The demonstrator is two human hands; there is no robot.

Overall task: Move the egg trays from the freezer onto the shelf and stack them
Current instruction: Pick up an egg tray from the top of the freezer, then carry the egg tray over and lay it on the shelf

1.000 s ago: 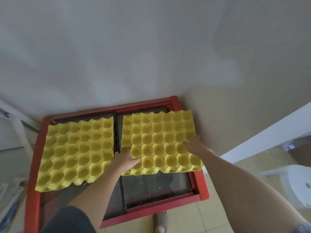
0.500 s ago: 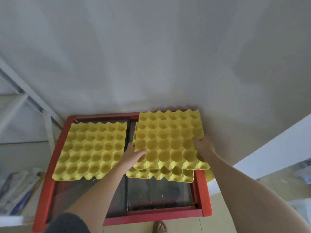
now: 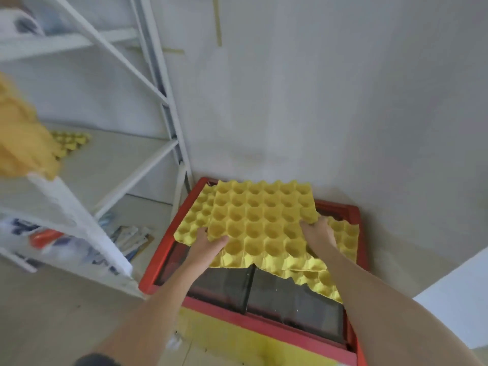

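A view from a head-worn camera looks down at a person's two bare forearms reaching over a chest freezer (image 3: 353, 210) with a red frame and dark glass sliding lids, set against a pale wall.

Both hands grip one yellow egg tray (image 3: 260, 223), which is raised a little above the freezer top. The left hand (image 3: 208, 243) pinches the tray's near left edge, thumb on top and fingers underneath. The right hand (image 3: 318, 233) closes on the tray's right edge. The tray looks roughly level, its cups facing up.

Under it, other yellow egg trays lie on the freezer lids. One (image 3: 191, 220) shows past the held tray's left side, and another (image 3: 340, 256) shows past its right and near sides, with a ragged edge. How many trays lie there cannot be told.

To the left stands a white metal shelf unit (image 3: 105, 165) with diagonal braces. A yellow egg tray (image 3: 70, 141) already rests on its middle shelf. A blurred yellow shape at the far left edge cannot be identified.

The step in hand appears to be lifting a tray off the freezer to carry it away. The next move would call for swinging the tray left, clear of the shelf's upright post and braces, then lowering it squarely onto the tray already there so the cups nest.
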